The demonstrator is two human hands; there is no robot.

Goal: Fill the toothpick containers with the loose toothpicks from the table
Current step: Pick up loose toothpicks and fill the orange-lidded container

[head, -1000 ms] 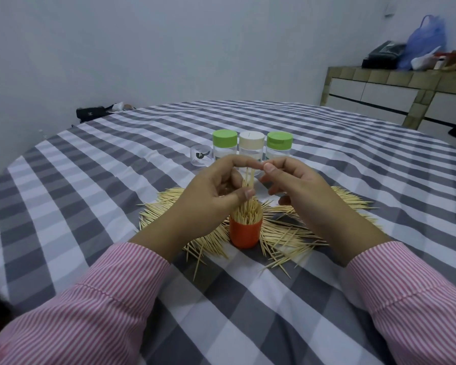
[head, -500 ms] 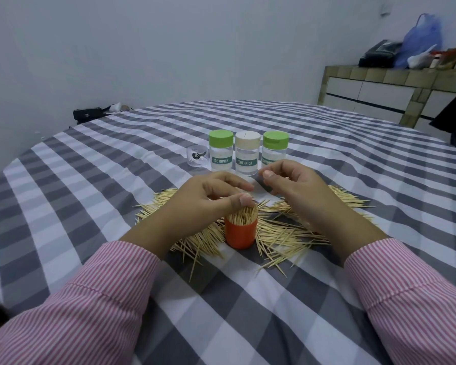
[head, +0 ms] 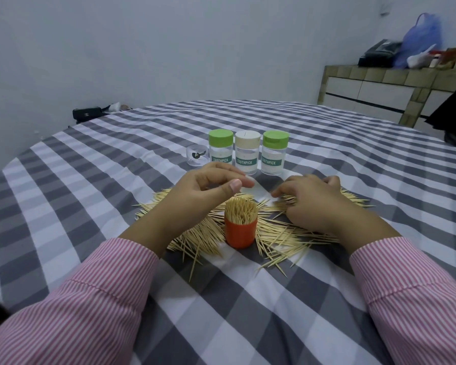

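An orange container (head: 240, 231) stands in the middle of the pile of loose toothpicks (head: 287, 234), packed with upright toothpicks (head: 241, 212). My left hand (head: 206, 189) hovers just above and to the left of it, fingers loosely curled, with nothing visible in them. To the container's right, my right hand (head: 316, 204) lies palm down on the pile, its fingers curled into the toothpicks. Behind the hands stand three lidded jars labelled TOOTHPICK: a green-lidded jar (head: 221, 151), a beige-lidded jar (head: 247, 154) and a second green-lidded jar (head: 274, 154).
A small clear cup (head: 196, 158) sits left of the jars. The round table has a grey and white checked cloth (head: 95, 196). A black bag (head: 87, 113) lies at its far left edge. A tiled sideboard (head: 379, 93) with bags stands at the back right.
My left hand has let go of the toothpicks in the orange container and lifted clear. My right hand has dropped to the right onto the loose pile.
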